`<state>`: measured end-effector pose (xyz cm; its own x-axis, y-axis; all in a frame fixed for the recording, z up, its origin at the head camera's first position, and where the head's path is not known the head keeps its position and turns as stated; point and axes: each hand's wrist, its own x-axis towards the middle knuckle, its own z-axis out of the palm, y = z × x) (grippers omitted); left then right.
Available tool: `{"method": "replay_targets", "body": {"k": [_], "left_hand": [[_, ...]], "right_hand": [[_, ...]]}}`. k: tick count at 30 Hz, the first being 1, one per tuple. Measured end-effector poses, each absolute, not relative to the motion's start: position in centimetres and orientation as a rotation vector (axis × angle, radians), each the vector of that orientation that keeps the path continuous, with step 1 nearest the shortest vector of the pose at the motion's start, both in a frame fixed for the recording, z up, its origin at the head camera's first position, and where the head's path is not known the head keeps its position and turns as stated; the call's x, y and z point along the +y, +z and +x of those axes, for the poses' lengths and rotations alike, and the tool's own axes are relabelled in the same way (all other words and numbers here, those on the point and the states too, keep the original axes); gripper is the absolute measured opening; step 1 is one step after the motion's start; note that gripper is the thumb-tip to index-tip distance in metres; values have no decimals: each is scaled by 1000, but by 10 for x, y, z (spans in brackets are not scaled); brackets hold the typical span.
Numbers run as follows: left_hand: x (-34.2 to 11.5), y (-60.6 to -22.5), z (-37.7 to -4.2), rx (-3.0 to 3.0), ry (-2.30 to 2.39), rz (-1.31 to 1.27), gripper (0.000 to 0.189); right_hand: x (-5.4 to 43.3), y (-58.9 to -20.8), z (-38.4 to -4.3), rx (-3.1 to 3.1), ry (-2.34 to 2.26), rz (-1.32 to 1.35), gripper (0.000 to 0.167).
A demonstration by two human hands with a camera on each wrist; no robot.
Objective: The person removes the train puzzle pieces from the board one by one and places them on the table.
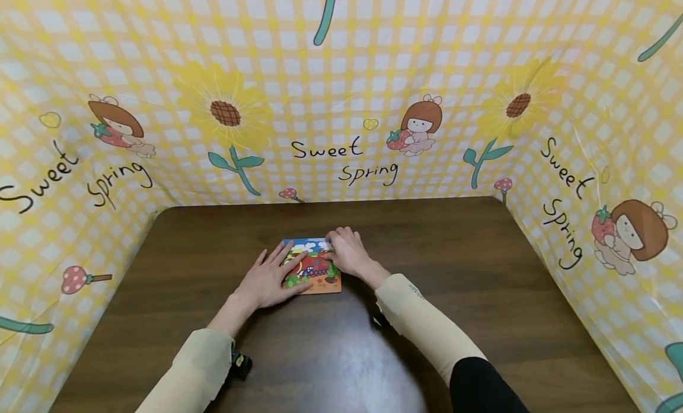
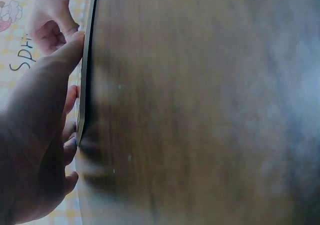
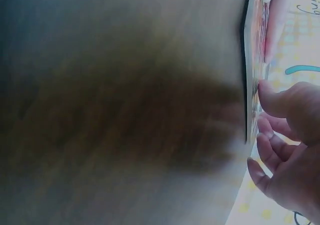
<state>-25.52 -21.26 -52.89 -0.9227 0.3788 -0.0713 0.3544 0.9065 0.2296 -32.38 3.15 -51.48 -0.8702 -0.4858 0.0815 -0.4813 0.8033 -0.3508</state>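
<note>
A flat, colourful picture board [image 1: 323, 285] lies on the brown table, printed with a red vehicle, clouds and an orange ground. My left hand [image 1: 268, 281] rests spread over its left part, with the thumb along the lower edge. At the upper right of the board is my right hand [image 1: 349, 253], its fingers bent and its thumb touching the picture. In the right wrist view, the thumb and loosely curved fingers [image 3: 272, 152] of that hand meet the board's edge and face. The left wrist view shows the thin board edge-on [image 2: 86, 80] under the left hand's fingers.
The dark wood table [image 1: 448, 241] stretches around the board. A yellow checked cloth [image 1: 341, 93] with flowers and cartoon figures stands as walls at the back and both sides. A small black device [image 1: 241, 364] sits at the left wrist.
</note>
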Motion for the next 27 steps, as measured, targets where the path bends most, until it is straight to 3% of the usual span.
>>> {"method": "replay_targets", "body": {"k": [27], "left_hand": [[-215, -531, -255, 2951, 353, 572, 88]], "right_hand": [[28, -520, -325, 2800, -915, -549, 40]]}}
